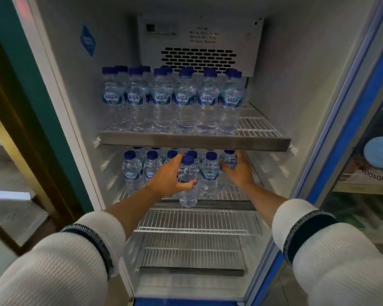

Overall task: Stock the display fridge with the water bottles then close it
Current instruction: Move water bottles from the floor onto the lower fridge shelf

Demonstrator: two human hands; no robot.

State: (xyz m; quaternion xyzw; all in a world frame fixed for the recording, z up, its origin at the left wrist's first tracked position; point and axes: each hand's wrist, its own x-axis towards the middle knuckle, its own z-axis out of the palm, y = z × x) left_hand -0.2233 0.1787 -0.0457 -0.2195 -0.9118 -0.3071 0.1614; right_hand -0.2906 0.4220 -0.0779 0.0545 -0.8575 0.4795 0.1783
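White fridge walls (pixel 296 85) frame your view, door (pixel 349 120) swung open on the right. Your left hand (pixel 168 177) is wrapped around a water bottle (pixel 188 184) at the front edge of the second shelf (pixel 234 193). Your right hand (pixel 239 171) curls round another bottle (pixel 228 159) at that shelf's right end. Rows of bottles (pixel 173 100) fill the top shelf (pixel 195 141).

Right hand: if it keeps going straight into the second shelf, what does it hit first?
Probably nothing new: the right hand already grips a bottle, which would push into the bottles behind; depth is unclear.
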